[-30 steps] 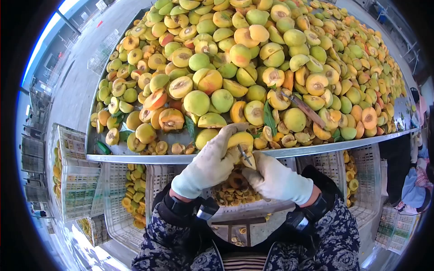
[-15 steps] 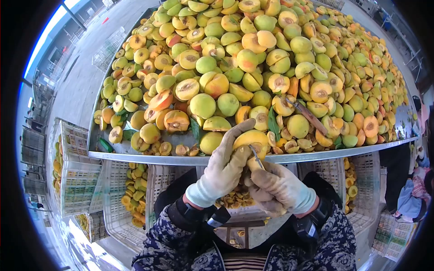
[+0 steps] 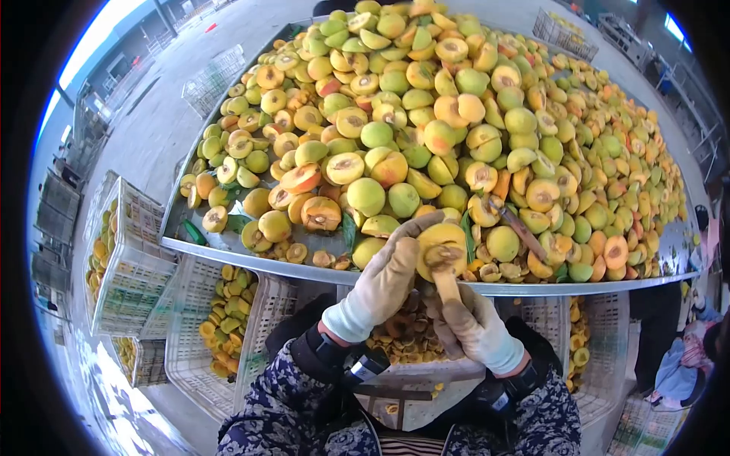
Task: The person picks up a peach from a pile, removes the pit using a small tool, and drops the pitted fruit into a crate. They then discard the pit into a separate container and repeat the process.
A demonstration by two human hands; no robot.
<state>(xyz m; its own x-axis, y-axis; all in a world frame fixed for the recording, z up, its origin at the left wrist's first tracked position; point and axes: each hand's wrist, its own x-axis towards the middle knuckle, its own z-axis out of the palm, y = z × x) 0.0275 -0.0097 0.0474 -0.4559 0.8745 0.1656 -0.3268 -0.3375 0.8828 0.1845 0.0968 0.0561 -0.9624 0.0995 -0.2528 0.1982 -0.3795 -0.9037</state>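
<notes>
My gloved left hand [image 3: 386,283] is closed around a yellow peach half [image 3: 442,251], its cut side towards me and its middle brown. In my gloved right hand [image 3: 473,325] is a small pitting tool [image 3: 445,289] with a pale tan shaft. Its tip meets the middle of the cut face, where its metal end is hidden. Both hands are at the near edge of a metal table [image 3: 342,275]. Beyond them rises a big heap of whole and halved peaches [image 3: 426,129]. A wooden-handled knife [image 3: 525,232] lies on the heap.
Below the table edge, a crate of brown pits and scraps [image 3: 411,334] stands before me. Crates of peach halves [image 3: 228,319] and a white crate [image 3: 125,273] are at the left. Another crate [image 3: 601,342] and a seated person [image 3: 680,365] are at the right.
The peach half has turned so its cut face shows more fully. The tool's metal part, visible before, is now hidden at the fruit. The view has shifted slightly.
</notes>
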